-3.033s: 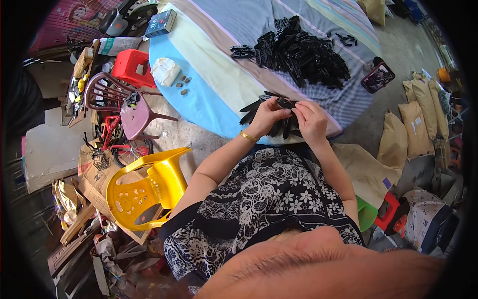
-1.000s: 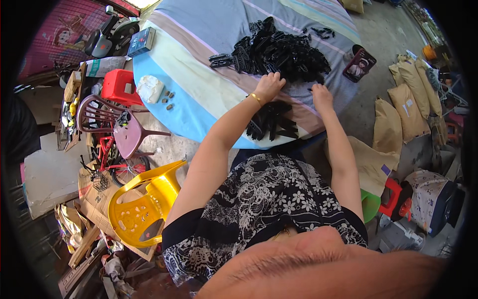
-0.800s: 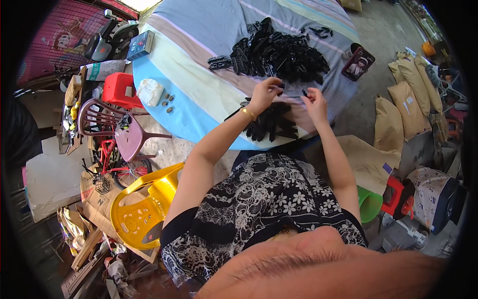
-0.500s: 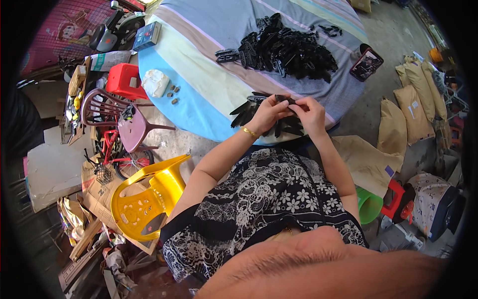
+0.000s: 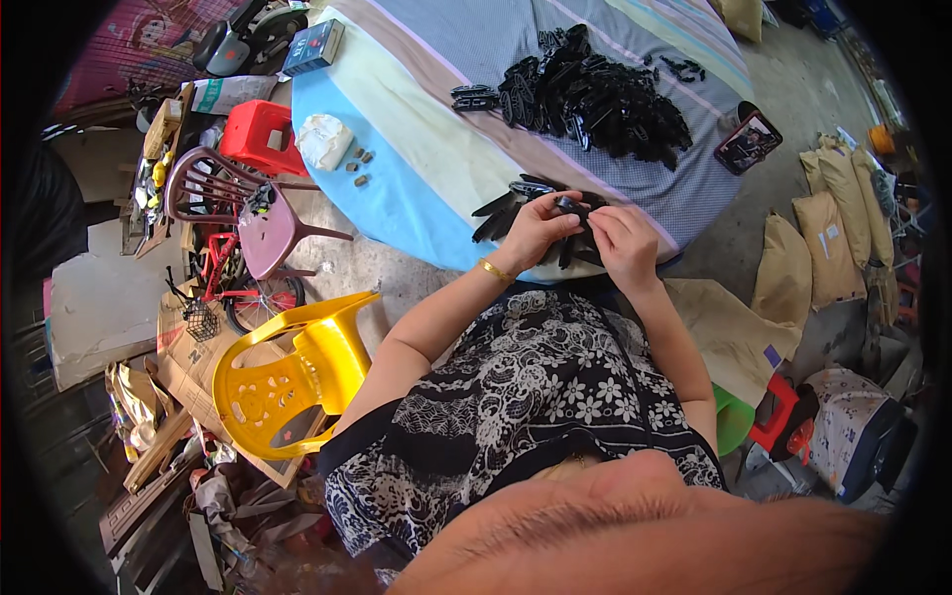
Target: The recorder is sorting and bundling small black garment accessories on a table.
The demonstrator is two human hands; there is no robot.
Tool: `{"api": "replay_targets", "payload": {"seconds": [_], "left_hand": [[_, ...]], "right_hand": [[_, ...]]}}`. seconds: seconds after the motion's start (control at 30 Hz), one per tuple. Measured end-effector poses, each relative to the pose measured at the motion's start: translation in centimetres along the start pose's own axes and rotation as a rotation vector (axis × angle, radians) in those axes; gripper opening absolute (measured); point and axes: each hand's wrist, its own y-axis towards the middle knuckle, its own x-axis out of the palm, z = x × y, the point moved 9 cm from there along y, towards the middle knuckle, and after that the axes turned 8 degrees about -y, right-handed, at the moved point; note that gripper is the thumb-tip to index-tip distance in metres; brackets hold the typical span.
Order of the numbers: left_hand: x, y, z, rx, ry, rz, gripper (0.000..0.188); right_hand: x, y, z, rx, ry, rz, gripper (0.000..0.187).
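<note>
My left hand grips a small shiny black plastic piece, perhaps a hair clip, between thumb and fingers. Close beside it my right hand has thumb and fingertips pinched together at the piece's right end; what they hold is too small to make out. Under and around both hands, at the table's near edge, lies a small heap of long black pieces, partly hidden by my fingers. Farther off on the cloth spreads a big pile of similar black plastic pieces.
The striped cloth covers the table. A phone stands at its right edge. Left on it are a white bag, several small brown bits and a blue box. A yellow chair stands at my left, paper sacks at right.
My hands have shifted slightly, and the right fingertips have drawn a little away from the left ones. The black piece now shows a shiny end. The whole view has moved a little.
</note>
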Motion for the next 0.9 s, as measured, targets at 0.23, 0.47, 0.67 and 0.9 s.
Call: {"api": "replay_targets", "payload": {"seconds": [0.23,0.47,0.67,0.9], "left_hand": [[-0.2,-0.2,0.1,-0.01,0.028,0.109,0.037],[1.0,-0.8,2.1,0.145,0.529,0.089,0.036],[-0.2,-0.8,2.0,0.239,0.447,0.088,0.047],[-13.2,-2.1,9.2,0.4,0.846,0.389,0.05]], "right_hand": [[1.6,-0.7,-0.5,-0.092,-0.104,-0.151,0.015],[8.7,-5.9,7.0,0.714,0.76,-0.626,0.026],[9.3,-5.5,7.1,0.592,0.645,-0.602,0.026],[11.9,-2.0,8.0,0.063,0.019,-0.441,0.053]]}}
